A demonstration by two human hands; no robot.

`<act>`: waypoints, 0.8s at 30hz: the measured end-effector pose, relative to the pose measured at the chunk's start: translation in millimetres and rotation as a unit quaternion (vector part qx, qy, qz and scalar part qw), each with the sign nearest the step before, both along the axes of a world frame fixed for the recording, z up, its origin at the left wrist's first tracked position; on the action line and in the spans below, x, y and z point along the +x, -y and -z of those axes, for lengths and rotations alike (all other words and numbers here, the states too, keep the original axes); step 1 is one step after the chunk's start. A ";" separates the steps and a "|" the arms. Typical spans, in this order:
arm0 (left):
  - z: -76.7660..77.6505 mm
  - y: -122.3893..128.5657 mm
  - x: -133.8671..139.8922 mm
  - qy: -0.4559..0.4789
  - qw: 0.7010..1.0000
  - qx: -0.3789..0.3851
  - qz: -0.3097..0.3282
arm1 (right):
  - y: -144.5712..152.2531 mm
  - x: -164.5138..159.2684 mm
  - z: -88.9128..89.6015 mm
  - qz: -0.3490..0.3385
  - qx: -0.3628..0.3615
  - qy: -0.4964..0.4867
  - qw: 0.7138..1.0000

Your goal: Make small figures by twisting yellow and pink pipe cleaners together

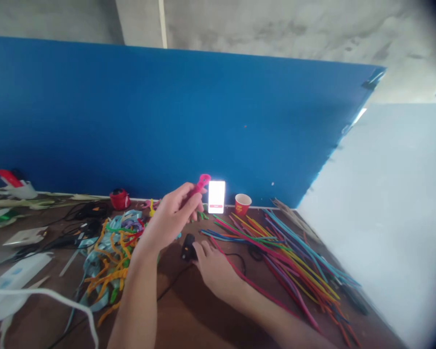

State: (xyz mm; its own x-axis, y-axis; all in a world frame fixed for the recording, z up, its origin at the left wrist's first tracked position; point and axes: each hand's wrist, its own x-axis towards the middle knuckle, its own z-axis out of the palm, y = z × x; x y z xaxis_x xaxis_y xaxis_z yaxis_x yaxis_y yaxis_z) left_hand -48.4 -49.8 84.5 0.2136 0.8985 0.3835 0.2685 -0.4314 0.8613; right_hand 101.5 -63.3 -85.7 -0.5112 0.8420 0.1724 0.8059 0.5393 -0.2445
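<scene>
My left hand [172, 213] is raised over the table, its fingers closed around a bright pink pipe cleaner [204, 180] whose upper end is bent into a loop. The lower part of that pipe cleaner is hidden in the fingers. Lower and to the right, my right hand [212, 264] grips the side of a small black device with a cord [188, 247] lying on the table; its exact kind I cannot make out. Just beyond the left hand, a phone with a bright white screen [217, 196] stands upright near the blue wall.
Long colourful pipe cleaners [276, 247] spread across the right side. On the left lies a tangle of orange, green and blue bent pieces [111, 257]. A red paper cup [242, 205], a red container [119, 199] and a white power strip [22, 276] with cables also stand or lie around.
</scene>
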 end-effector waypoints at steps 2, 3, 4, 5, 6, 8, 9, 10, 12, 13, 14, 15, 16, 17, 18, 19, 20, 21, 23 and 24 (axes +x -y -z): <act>-4.2 6.0 -8.4 0.042 0.999 0.010 -0.023 | -1.0 9.9 -19.2 0.012 -0.004 -0.075 0.997; -6.0 8.6 -13.0 0.060 0.998 0.013 -0.034 | -1.8 15.9 -30.1 0.015 -0.008 -0.134 0.991; -7.4 10.4 -17.7 0.078 0.995 0.022 -0.052 | -2.7 22.4 -41.4 0.008 -0.016 -0.196 0.980; -8.2 11.2 -22.3 0.089 0.993 0.028 -0.069 | -3.4 29.3 -52.6 0.004 -0.024 -0.262 0.965; -8.2 10.6 -26.7 0.095 0.991 0.034 -0.083 | -3.8 36.3 -63.6 0.017 -0.023 -0.317 0.948; -6.0 5.7 -33.8 0.083 0.991 0.032 -0.101 | -2.8 50.0 -83.0 0.050 -0.029 -0.394 0.917; -4.0 1.7 -36.0 0.068 0.993 0.019 -0.099 | -1.3 56.4 -90.9 0.064 -0.033 -0.421 0.904; -1.7 -2.7 -37.1 0.052 0.994 0.003 -0.095 | 0.8 62.4 -97.5 0.085 -0.030 -0.447 0.890; 3.1 -11.1 -35.6 0.016 0.996 -0.024 -0.086 | 6.4 72.7 -106.4 0.117 -0.047 -0.510 0.851; 5.2 -14.4 -33.0 -0.002 0.996 -0.029 -0.082 | 9.4 76.8 -109.1 0.123 -0.063 -0.548 0.825; 7.0 -16.7 -29.3 -0.022 0.996 -0.030 -0.077 | 12.3 80.1 -111.1 0.122 -0.079 -0.577 0.803; 8.2 -17.9 -24.5 -0.043 0.996 -0.026 -0.072 | 15.0 82.4 -112.6 0.117 -0.093 -0.599 0.786; 9.0 -18.0 -19.1 -0.067 0.995 -0.022 -0.064 | 17.2 83.8 -114.0 0.112 -0.103 -0.614 0.775; 9.5 -17.3 -13.0 -0.090 0.994 -0.015 -0.057 | 18.9 84.4 -115.5 0.107 -0.111 -0.620 0.769; 9.6 -16.0 -6.6 -0.110 0.993 -0.012 -0.046 | 20.1 84.3 -117.2 0.105 -0.119 -0.622 0.767; 9.5 -14.5 -0.1 -0.126 0.991 -0.009 -0.032 | 20.8 83.8 -119.1 0.106 -0.127 -0.620 0.767; 9.3 -13.1 6.2 -0.131 0.991 -0.005 -0.026 | 21.1 83.1 -121.1 0.106 -0.135 -0.615 0.770; 9.3 -12.0 12.1 -0.134 0.991 -0.002 -0.021 | 21.1 82.5 -123.1 0.107 -0.141 -0.608 0.774; 9.7 -11.5 21.8 -0.138 0.990 -0.010 -0.007 | 20.7 82.7 -126.3 0.106 -0.139 -0.597 0.783; 10.3 -12.1 25.3 -0.140 0.990 -0.011 -0.002 | 20.5 83.6 -127.3 0.106 -0.137 -0.591 0.788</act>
